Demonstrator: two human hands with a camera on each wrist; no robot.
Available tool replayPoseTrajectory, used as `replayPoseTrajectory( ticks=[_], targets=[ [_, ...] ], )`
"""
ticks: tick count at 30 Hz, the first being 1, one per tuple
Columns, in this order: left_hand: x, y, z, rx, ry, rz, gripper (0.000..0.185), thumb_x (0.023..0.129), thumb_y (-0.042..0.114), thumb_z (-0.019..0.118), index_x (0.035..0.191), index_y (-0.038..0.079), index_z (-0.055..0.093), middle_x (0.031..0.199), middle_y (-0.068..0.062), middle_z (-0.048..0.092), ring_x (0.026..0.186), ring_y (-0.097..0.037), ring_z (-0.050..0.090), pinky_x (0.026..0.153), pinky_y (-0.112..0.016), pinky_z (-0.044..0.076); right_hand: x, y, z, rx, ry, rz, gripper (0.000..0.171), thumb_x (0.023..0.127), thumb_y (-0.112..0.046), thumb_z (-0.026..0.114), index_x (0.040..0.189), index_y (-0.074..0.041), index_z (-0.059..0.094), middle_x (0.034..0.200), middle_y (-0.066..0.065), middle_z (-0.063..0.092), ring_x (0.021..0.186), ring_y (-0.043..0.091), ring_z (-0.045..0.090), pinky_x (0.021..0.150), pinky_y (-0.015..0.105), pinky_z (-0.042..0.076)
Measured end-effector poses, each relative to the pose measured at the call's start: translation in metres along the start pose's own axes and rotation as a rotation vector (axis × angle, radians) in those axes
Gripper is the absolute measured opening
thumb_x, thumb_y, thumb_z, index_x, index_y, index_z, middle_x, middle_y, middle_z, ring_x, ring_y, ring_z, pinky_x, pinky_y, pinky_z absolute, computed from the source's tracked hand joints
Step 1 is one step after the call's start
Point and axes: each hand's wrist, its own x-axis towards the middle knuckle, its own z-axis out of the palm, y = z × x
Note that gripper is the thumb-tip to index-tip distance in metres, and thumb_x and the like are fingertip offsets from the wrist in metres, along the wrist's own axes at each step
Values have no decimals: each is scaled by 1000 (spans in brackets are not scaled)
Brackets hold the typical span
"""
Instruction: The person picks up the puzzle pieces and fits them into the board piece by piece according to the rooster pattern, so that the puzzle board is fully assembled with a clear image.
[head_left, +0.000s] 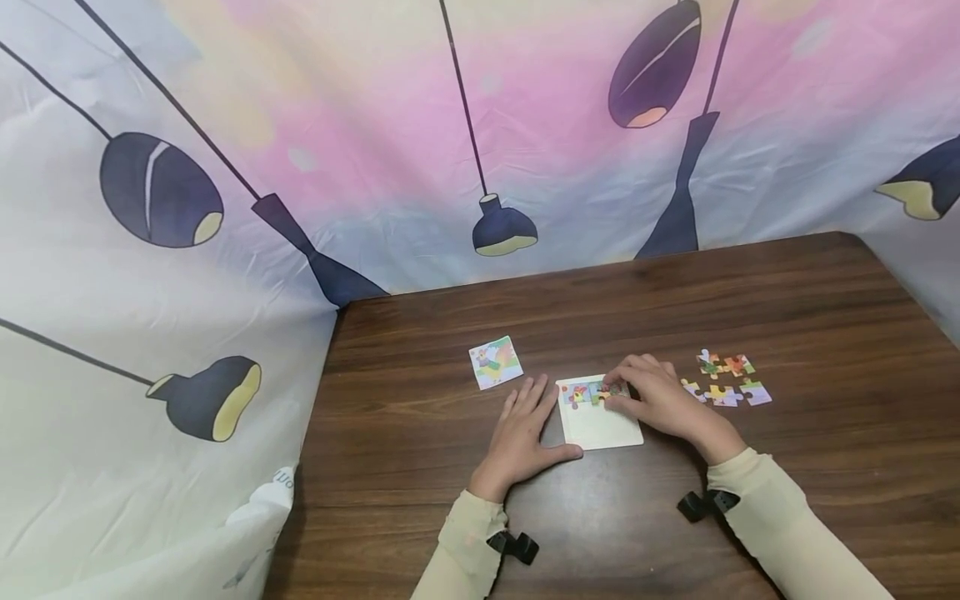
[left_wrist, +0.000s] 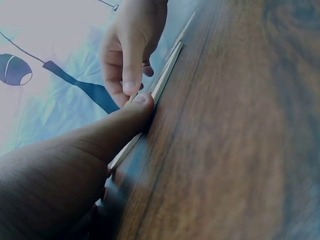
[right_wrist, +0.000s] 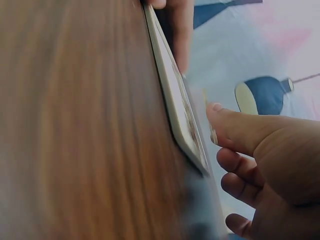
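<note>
Puzzle tray (head_left: 600, 425): left hand (head_left: 525, 437) flat, steadying edge; right hand (head_left: 660, 400) pinching piece (head_left: 615, 390); no legible writing.

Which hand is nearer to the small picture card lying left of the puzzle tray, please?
Left. The left hand lies flat just below the picture card; the right hand is beyond the puzzle tray.
</note>
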Motion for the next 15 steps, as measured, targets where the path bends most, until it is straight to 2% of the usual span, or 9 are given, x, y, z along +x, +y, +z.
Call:
replayPoseTrajectory(
  ticks=[7, 15],
  targets=[
    [-1, -1, 1, 8, -5, -13, 104, 89, 64, 76, 168, 14, 31, 174, -8, 24, 163, -26, 12, 131, -49, 13, 6, -15, 19, 22, -25, -60, 23, 93, -24, 83, 112, -13, 76, 102, -4, 65, 100, 20, 56, 86, 45, 35],
    [1, -1, 1, 5, -6, -1, 103, 89, 65, 75, 168, 14, 31, 175, -8, 22, 163, -26, 10, 131, -48, 11, 8, -22, 27, -41, -22, -92, 25, 91, -25, 85, 111, -13, 76, 105, -3, 64, 105, 24, 57, 84, 43, 34]
  ],
)
